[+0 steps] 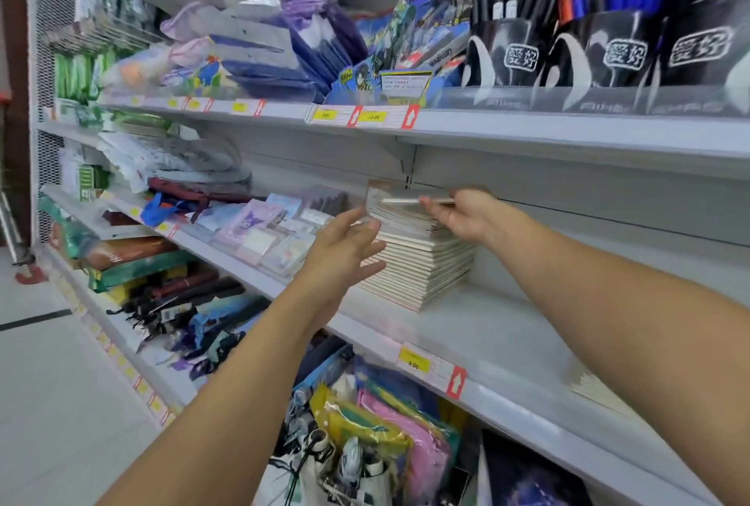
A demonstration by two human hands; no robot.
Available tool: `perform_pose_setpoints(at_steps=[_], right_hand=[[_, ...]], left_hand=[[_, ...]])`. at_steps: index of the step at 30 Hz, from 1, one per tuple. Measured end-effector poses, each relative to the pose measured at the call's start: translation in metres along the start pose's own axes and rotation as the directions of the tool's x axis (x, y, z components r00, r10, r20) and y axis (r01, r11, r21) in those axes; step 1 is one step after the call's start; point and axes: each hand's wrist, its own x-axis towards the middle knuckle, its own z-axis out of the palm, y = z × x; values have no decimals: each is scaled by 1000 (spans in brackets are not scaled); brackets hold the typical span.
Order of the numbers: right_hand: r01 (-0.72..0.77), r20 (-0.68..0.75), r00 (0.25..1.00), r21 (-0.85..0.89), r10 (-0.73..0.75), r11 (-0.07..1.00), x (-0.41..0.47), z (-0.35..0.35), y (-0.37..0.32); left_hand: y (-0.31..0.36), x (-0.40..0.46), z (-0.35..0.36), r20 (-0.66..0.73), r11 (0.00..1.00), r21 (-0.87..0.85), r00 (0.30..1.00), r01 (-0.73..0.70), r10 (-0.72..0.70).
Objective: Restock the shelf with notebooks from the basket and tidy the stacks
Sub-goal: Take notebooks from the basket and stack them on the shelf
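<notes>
While my right hand [458, 213] is pinching a notebook [410, 199] over the stack [418, 262] | left hand [345, 245] is hovering open beside it | risk: I am nudging the tilted pile off the shelf [507, 335] edge.

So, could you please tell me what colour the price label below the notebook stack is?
Yellow price label, head view.

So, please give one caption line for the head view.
Right hand lays a notebook on the shelf stack.

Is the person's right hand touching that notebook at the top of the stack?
Touching. In the head view, the right hand pinches the top notebook at its edge, holding it just above the notebook stack.
</notes>
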Motion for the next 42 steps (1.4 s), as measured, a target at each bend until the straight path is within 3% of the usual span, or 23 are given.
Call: perform_pose_setpoints(at_steps=[2,5,7,10,16,19,21,23,24,25,26,27,28,29,32,34,35,36,38,39,40,41,42], right_hand=[[-9,-28,1000,-312,0,950,16,-4,2],[15,-22,998,-819,-58,574,38,-14,13],[44,-8,990,-928,-139,370,49,-16,19],[84,27,978,-958,-205,275,59,-14,23],[98,87,990,-991,-113,95,61,-7,10],[84,98,988,-990,-121,-113,66,-6,8],[31,92,974,-960,-208,-280,66,0,9],[-23,162,907,-903,-389,-429,61,11,14],[25,293,836,-865,-463,-502,60,16,19],[150,494,731,-789,-471,-595,60,21,26],[324,673,632,-679,-384,-659,62,25,35],[500,790,561,-562,-249,-659,62,28,43],[634,815,558,-540,-156,-553,63,30,53],[684,780,613,-603,-123,-411,64,32,61],[585,586,788,-808,-188,-70,77,38,64],[466,447,882,-874,-149,138,82,41,61],[429,412,903,-884,-123,187,82,43,61],[421,404,906,-894,-125,157,80,47,63],[480,476,844,-876,-246,-50,64,57,74],[546,547,767,-831,-335,-106,50,64,83],[621,599,688,-778,-409,-95,32,70,98],[695,615,635,-719,-467,-2,9,76,120],[737,602,632,-661,-488,139,-16,80,148]], left_hand=[[-6,7,-6,4,999,34,1000,9,-9],[-16,14,-16,2,994,103,1000,27,-27],[-22,19,-23,-9,989,141,999,40,-39],[-26,25,-30,-25,988,143,998,57,-54],[-28,27,-32,-21,989,124,997,75,-73],[-27,27,-36,-23,986,152,998,68,-65],[-27,27,-40,-40,986,151,997,75,-70],[-27,28,-45,-70,985,146,994,90,-80],[-27,28,-47,-81,985,144,993,95,-83],[-27,29,-49,-92,986,139,992,97,-85],[-27,29,-51,-102,986,133,991,99,-86],[-26,29,-52,-111,986,129,990,103,-88],[-26,29,-53,-119,986,129,989,106,-91],[-26,28,-54,-122,986,129,988,108,-92],[-25,26,-56,-120,984,139,988,112,-96],[-23,24,-59,-124,983,136,987,120,-104],[-22,22,-61,-127,982,136,985,133,-115],[-20,19,-64,-131,978,150,983,148,-129],[-16,11,-72,-135,948,257,979,185,-154],[-15,5,-80,-139,915,345,976,207,-168],[-15,-3,-90,-150,866,441,970,237,-189],[-16,-14,-104,-158,792,548,963,269,-218],[-18,-25,-120,-157,686,667,955,292,-253]])
